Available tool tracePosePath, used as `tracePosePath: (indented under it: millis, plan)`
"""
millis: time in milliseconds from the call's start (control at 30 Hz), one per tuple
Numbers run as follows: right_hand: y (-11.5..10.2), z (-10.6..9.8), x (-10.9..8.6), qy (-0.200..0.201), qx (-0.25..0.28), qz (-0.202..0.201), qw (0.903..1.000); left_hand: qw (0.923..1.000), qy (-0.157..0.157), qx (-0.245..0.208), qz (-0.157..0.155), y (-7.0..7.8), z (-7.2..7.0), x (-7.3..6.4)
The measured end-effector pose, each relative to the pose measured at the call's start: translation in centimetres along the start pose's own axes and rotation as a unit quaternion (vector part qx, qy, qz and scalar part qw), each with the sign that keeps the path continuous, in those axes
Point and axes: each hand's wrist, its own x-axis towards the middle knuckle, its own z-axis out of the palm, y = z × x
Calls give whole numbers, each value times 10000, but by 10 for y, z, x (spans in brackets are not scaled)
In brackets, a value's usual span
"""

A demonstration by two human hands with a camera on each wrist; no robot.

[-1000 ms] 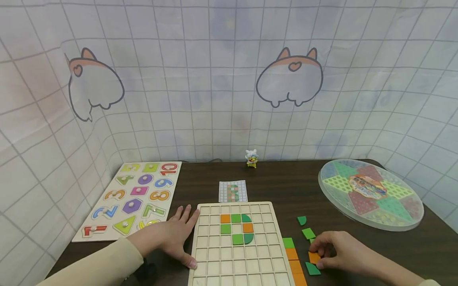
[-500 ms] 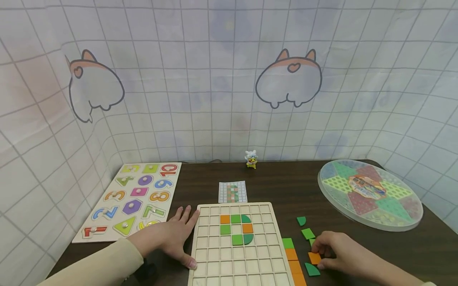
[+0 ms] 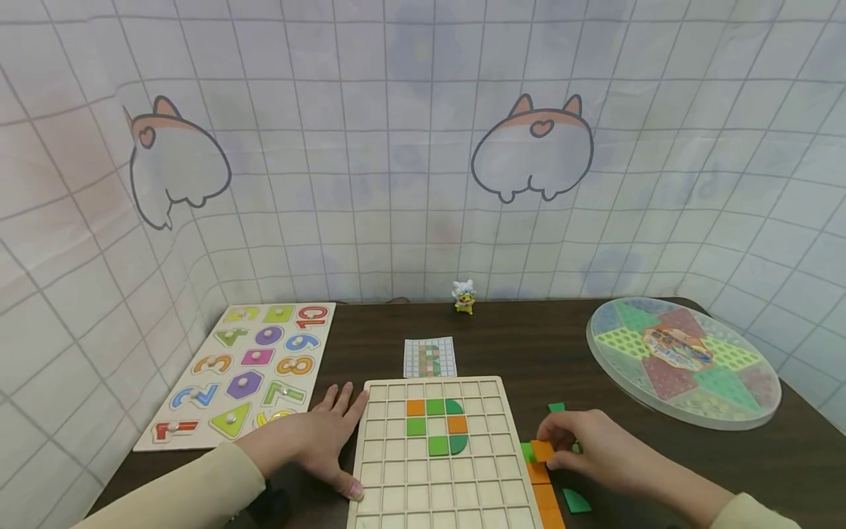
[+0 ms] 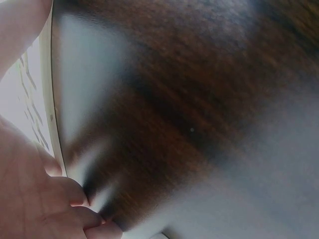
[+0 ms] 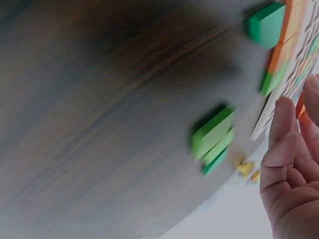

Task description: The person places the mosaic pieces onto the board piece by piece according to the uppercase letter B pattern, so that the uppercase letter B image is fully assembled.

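Note:
In the head view a wooden grid board [image 3: 390, 477] holds several orange and green tiles in its upper cells. My left hand [image 3: 317, 444] rests along the board's left edge with fingers spread and straight. Just right of the board, my right hand [image 3: 588, 450] pinches an orange square tile [image 3: 543, 450] between thumb and fingers, above a row of orange tiles [image 3: 546, 499] and a green tile [image 3: 526, 452]. A dark green rounded tile [image 3: 577, 502] lies below that hand. Light green tiles [image 5: 213, 132] show in the right wrist view, mostly hidden in the head view.
Behind the board lies a small pattern card [image 3: 430, 358]. A number and shape puzzle [image 3: 241, 360] is at the left, a round star-patterned game board [image 3: 684, 360] at the right. A small figurine [image 3: 464, 297] stands at the back of the dark table [image 3: 522, 338].
My right hand has lifted the orange square tile off the table and carried it left and away from me, to the board's right edge. My left hand stays in place.

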Motion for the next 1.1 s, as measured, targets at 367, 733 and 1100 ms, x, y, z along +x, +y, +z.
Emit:
tracePosePath:
  millis: [367,733,1100]
  plan:
    - [-39,24,52,251,879,492,9946,10000,9,-93,-18,2,-1,-4]
    - [-64,40,87,252,597,290,9975,10000,8,-75,-8,1,-1,-3]
    - [-90,64,111,34,-283,-180,9994,9999,56,-99,-23,2,-1,-3]
